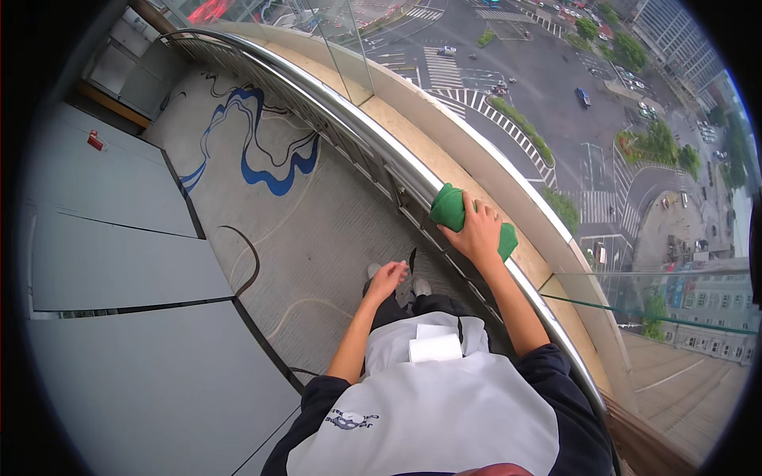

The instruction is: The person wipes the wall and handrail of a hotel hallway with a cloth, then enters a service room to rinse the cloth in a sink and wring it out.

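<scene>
My right hand (480, 229) presses a folded green cloth (447, 206) onto the top of a curved, shiny metal handrail (411, 163). Part of the cloth shows on both sides of the hand, and the fingers reach over towards the window side. Lower and to the left, my left hand (388, 281) hangs in the air above the carpet, its fingers loosely bent and nothing visible in them. A white roll or packet (435, 348) sits at the front of the light grey apron (458, 404) I wear.
Beyond the rail run a beige stone ledge (411, 128) and glass panes (655, 297), with a street far below. Dark bars (357, 152) stand under the rail. Grey panels (137, 369), one bearing a red tag (95, 140), line the left side of the patterned carpet (309, 238).
</scene>
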Tool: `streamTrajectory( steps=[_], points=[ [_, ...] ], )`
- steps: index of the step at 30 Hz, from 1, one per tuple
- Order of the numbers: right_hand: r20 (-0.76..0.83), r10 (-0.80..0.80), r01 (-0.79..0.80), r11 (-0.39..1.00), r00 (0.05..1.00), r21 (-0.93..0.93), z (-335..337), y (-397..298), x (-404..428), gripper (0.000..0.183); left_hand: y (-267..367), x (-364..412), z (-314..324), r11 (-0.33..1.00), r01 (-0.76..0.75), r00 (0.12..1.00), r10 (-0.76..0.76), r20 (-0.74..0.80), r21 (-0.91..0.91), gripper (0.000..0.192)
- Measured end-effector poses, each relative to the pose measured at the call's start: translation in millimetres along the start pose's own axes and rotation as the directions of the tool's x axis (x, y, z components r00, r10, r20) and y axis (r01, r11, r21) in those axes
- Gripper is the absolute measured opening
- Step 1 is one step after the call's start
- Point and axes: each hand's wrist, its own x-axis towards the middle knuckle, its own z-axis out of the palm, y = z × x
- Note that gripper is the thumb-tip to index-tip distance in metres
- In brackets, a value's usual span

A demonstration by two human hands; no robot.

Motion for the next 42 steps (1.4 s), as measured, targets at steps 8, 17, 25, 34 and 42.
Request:
streamTrajectory(
  steps=[8,17,25,34,42],
  points=[
    [-0.206,-0.201,0.095,0.896,0.958,-0.433,47.7,-4.8,-89.5,0.059,103.1,72.8,70.3,0.622,0.401,0.858,0.002,0.513,-0.673,0.065],
    [0.198,0.213,-0.221,0.975,0.957,0.023,-34.1,-30.0,1.0,0.094,108.7,90.7,55.5,0.933,0.265,0.878,-0.130,0.460,-0.243,0.050],
    [0.648,0.025,-0.454,0.734,0.761,0.505,-27.2,22.6,64.3,0.086,130.6,67.3,42.5,0.805,0.257,0.835,0.095,0.542,-0.535,0.066],
    [0.170,0.233,-0.261,0.952,0.957,0.163,-4.3,5.4,2.4,0.065,180.3,22.8,58.2,0.873,0.096,0.923,0.103,0.372,-0.479,0.047],
    [0.263,0.097,-0.257,0.680,0.960,0.687,-67.8,47.0,8.9,0.080,247.8,20.6,105.9,0.863,-0.109,0.878,0.316,0.360,-0.493,0.032]
  ],
)
